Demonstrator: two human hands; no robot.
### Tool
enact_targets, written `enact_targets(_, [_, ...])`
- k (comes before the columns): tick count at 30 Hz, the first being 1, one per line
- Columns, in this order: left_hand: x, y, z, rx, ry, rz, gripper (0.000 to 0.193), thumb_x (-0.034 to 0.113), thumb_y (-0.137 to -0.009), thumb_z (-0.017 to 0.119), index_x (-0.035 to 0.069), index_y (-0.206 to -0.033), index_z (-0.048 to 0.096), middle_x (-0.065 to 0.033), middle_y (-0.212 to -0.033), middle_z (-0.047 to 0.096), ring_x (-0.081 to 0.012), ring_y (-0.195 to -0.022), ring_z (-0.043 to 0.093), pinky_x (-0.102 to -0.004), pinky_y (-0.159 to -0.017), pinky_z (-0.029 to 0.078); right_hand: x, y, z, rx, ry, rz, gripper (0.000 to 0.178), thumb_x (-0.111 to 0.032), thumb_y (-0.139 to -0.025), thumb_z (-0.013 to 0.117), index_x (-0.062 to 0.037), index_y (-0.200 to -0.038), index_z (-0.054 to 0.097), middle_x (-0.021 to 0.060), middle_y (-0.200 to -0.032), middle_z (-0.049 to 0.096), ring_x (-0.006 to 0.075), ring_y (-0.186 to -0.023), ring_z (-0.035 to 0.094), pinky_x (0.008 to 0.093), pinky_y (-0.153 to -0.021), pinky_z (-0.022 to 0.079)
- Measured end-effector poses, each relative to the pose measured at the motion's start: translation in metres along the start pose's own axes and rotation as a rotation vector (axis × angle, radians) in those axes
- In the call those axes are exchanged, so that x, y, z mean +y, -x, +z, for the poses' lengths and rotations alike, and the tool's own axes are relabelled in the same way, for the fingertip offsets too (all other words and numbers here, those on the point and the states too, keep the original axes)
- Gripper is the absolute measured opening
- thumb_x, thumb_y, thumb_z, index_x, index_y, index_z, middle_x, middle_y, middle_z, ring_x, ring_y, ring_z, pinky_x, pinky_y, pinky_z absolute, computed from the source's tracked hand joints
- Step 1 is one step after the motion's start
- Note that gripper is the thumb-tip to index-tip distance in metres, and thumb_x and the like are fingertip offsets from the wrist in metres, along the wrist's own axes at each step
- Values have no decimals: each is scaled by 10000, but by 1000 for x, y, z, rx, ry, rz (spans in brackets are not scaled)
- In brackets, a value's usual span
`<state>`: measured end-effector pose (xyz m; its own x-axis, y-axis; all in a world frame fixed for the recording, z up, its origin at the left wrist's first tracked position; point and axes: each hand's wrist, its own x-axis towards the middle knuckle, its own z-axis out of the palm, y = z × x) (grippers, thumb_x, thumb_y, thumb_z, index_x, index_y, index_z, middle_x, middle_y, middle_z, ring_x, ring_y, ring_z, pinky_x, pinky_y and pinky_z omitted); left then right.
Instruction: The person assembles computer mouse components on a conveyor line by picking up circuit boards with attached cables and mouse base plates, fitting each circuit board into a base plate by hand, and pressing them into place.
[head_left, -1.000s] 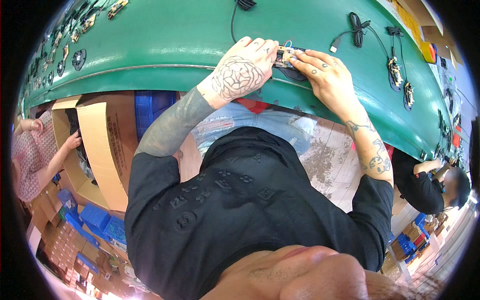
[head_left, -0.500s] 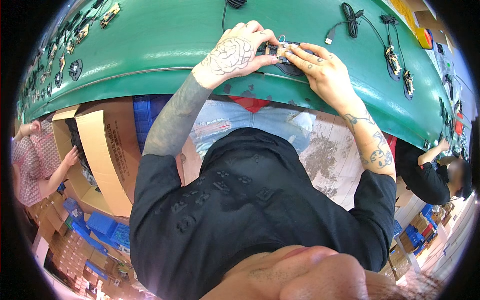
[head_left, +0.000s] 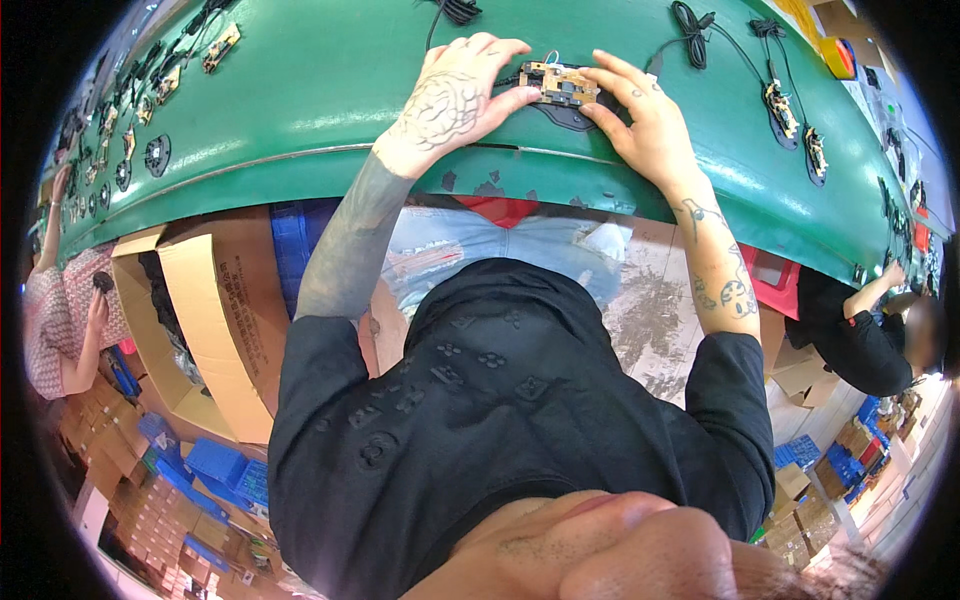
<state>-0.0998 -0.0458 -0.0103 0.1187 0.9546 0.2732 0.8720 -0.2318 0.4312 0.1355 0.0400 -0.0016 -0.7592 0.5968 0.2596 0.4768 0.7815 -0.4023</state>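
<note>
A tan circuit board (head_left: 562, 84) with black parts and a thin wire loop sits on a black plastic base (head_left: 568, 118), which looks like the bottom shell of a computer mouse. It lies on the green work surface in front of me. My left hand (head_left: 455, 95) is open on its left side, the thumb tip at the board's left edge and the fingers raised apart from it. On the other side, my right hand (head_left: 640, 115) has its fingers spread, with fingertips and thumb at the board's right end. Behind it lies a coiled black cable (head_left: 692, 35) with a USB plug (head_left: 655, 66).
More bases with boards and cables (head_left: 780, 112) lie to the right, and several others (head_left: 158, 152) to the left. Tape (head_left: 840, 58) stands at the far right. An open carton (head_left: 215, 310) is below the bench edge at left. Other people (head_left: 860, 345) work at both sides.
Both hands have loosened from the board and spread apart, uncovering it. The board and base have shifted slightly back and left. At left, the other person's arms have moved.
</note>
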Motion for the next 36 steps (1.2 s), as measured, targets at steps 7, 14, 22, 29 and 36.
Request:
enact_targets(7, [-10,16,-3,77,-66,32,232,271,-865,707,128,-1046,680,-19,-984,648,-210,-959,619,-387,-959,390,13,-14,-2,-56,-197,98,230,-220,-863,718,-93,-1054,714,74,-1246,654,253,-1111,638,350,-950,502])
enact_targets(14, [-10,10,6,91,-34,18,121,226,-869,689,130,-943,692,-18,-869,642,-215,-862,620,-379,-897,407,16,-23,-2,-116,-130,124,185,-249,-831,720,-105,-947,726,46,-1073,667,247,-1002,638,356,-882,507])
enact_targets(22, [-13,4,11,82,-30,118,75,181,-894,646,118,-923,673,-38,-852,626,-248,-846,612,-366,-842,425,19,-23,-4,-148,-142,110,176,-248,-817,701,-112,-928,721,45,-1069,639,255,-1027,618,373,-915,490])
enact_targets(29, [-10,3,21,104,-64,116,79,163,-891,641,109,-945,661,-46,-898,622,-256,-880,604,-386,-834,448,22,-17,-2,-116,-108,84,187,-250,-827,708,-99,-938,712,51,-1100,655,272,-1032,628,378,-911,500])
enact_targets(36, [-8,-1,26,103,-195,232,139,123,-864,649,94,-998,625,-48,-946,591,-249,-896,580,-375,-829,458,19,-9,1,-27,-109,101,166,-234,-842,705,-97,-936,716,70,-1108,693,273,-1022,650,377,-897,514])
